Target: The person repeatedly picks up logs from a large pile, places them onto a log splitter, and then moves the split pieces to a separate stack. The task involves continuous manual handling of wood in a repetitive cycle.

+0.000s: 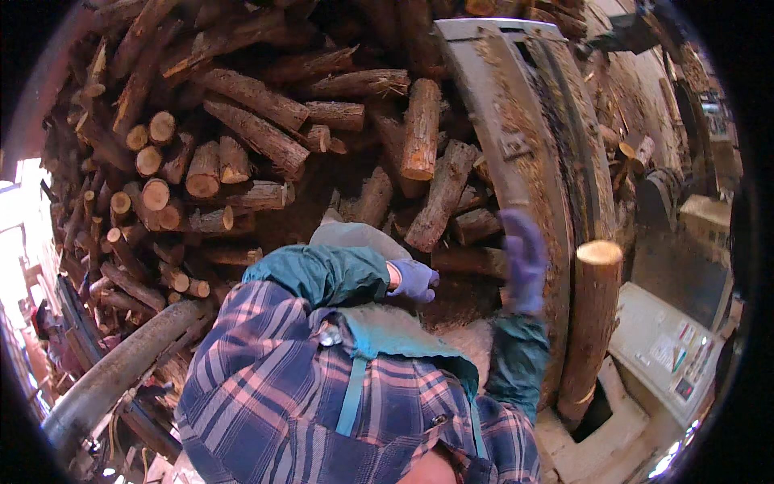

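Observation:
My left hand (414, 281), in a purple glove, hangs in front of my apron with its fingers curled in; nothing shows in it. My right hand (524, 260), gloved the same, is raised with fingers stretched out along the near side of a long metal machine bed (506, 121) strewn with sawdust. No object is in it. Just right of that hand, a thick barked log (597, 323) lies lengthwise on the machine, its pale cut end facing away. Beyond my left hand, several loose logs, one a barked log (443, 195), lie on the ground.
A large heap of cut logs (258, 133) fills the far and left side. A thick metal pipe (121, 379) slants across the lower left. A pale control box (663, 347) stands at the right. Another person's dark sleeve (627, 34) shows at the far right.

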`<state>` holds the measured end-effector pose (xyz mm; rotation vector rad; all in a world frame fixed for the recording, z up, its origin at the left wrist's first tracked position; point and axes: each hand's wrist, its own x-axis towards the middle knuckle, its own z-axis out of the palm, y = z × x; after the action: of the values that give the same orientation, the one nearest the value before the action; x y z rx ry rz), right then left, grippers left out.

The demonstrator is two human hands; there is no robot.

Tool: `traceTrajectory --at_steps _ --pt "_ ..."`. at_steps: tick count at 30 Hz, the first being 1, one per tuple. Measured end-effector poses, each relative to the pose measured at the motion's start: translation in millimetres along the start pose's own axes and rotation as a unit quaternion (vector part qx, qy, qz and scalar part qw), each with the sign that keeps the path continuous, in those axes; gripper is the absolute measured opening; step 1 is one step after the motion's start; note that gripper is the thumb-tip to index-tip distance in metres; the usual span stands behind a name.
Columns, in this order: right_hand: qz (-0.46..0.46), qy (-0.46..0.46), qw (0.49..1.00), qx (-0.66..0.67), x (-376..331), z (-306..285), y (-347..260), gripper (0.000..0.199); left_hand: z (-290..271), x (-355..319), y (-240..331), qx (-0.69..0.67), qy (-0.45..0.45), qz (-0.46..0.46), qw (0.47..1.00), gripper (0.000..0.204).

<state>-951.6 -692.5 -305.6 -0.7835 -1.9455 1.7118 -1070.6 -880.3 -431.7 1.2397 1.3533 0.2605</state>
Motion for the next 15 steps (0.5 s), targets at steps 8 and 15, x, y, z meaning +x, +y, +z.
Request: traceTrajectory --at_steps 8,15 --pt "0.395 -0.056 0.911 0.110 90.5 98.8 282.3 0.081 -25.4 30.9 -163.7 -0.275 0.113 -0.060 0.953 0.086" --pt "0.506 0.014 0.862 0.033 219.8 91.4 503.7 0.084 -114.8 181.2 -306.4 -0.356 0.242 -0.092 0.898 0.123"
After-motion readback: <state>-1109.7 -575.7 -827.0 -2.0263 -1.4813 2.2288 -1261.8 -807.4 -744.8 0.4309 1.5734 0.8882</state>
